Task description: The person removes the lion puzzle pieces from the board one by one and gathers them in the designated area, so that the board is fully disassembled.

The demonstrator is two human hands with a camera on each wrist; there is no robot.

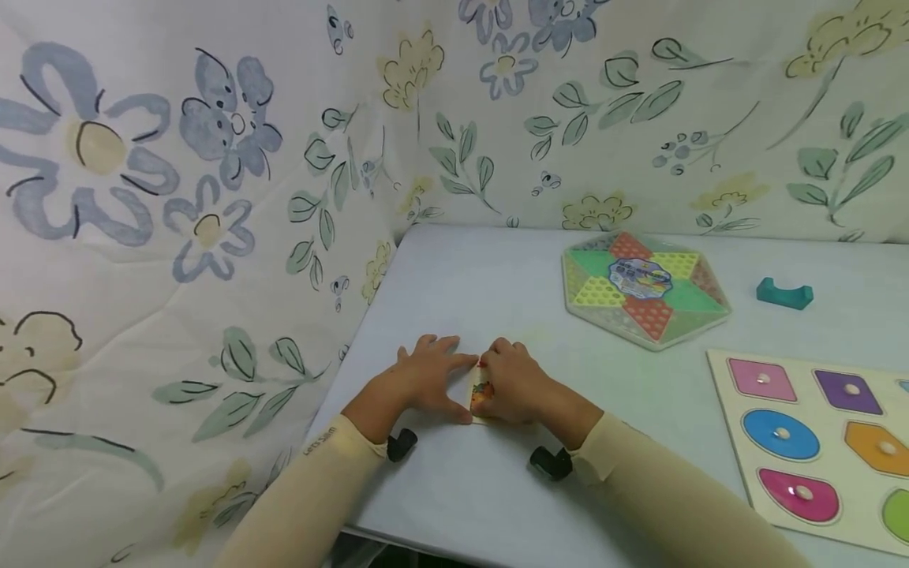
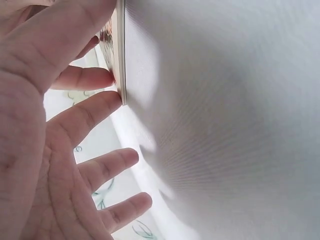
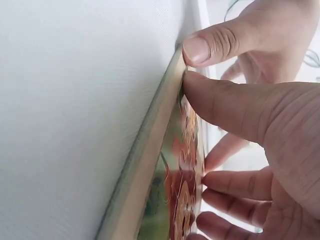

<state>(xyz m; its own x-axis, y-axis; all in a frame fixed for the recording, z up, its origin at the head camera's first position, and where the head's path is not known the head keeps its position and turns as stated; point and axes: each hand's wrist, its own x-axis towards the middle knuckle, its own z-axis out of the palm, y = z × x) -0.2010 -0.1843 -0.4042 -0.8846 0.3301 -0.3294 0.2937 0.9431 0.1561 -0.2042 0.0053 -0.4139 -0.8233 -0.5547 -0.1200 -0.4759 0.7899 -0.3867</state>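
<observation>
A small wooden jigsaw puzzle (image 1: 482, 391) with a red, orange and green picture lies on the white table. Much of it is hidden under my right hand (image 1: 517, 383), whose bent fingers and thumb hold it from above. In the right wrist view, that thumb (image 3: 220, 102) rests by a corner of the puzzle (image 3: 160, 200), with the fingers against the picture's far side. My left hand (image 1: 432, 380) is spread at the puzzle's left edge. Its thumb and index finger touch that edge near the two corners; the other fingers (image 2: 112, 167) stretch out free.
Beyond my right hand lies a hexagonal board (image 1: 585, 260) with coloured triangles, in clear wrap. A teal curved block (image 1: 784, 294) sits to its right. At the right front is a knobbed shape puzzle board (image 1: 724, 410). Floral cloth (image 1: 298, 158) hangs along the left and back.
</observation>
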